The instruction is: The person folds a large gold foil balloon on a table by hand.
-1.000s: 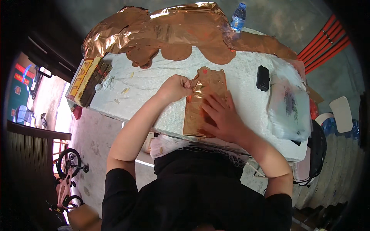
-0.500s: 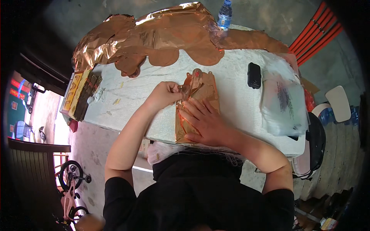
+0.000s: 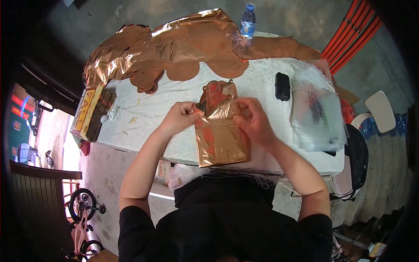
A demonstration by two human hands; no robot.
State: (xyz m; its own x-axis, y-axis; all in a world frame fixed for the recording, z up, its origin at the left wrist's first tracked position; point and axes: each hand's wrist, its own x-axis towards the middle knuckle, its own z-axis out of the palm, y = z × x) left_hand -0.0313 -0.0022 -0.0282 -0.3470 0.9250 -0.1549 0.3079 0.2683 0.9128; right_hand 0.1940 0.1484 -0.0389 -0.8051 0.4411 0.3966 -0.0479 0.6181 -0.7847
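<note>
Two bare hands work a copper-coloured foil piece [image 3: 220,135] lying on the white table [image 3: 152,105] directly in front of the person, its lower edge near the table's front rim. Left hand [image 3: 182,117]: fingers curled and closed on the foil piece's upper left edge, beside a small dark shaped part at the piece's top. Right hand [image 3: 253,122]: resting on the upper right edge, thumb and fingers pinching the foil there while the palm lies over its right side. The foil piece is roughly rectangular below and narrows to a crumpled, reddish-tinted top. Beyond it, along the far side of the table, lies a large crinkled sheet of copper foil [image 3: 174,48] with scalloped cut-outs along its near edge. A clear plastic water bottle [image 3: 248,19] with a blue cap stands at the far edge. To the right, a small black device [image 3: 282,86] lies flat just beside a clear plastic bag [image 3: 316,109]. A flat yellow and dark box [image 3: 94,113] sits at the table's left end.
</note>
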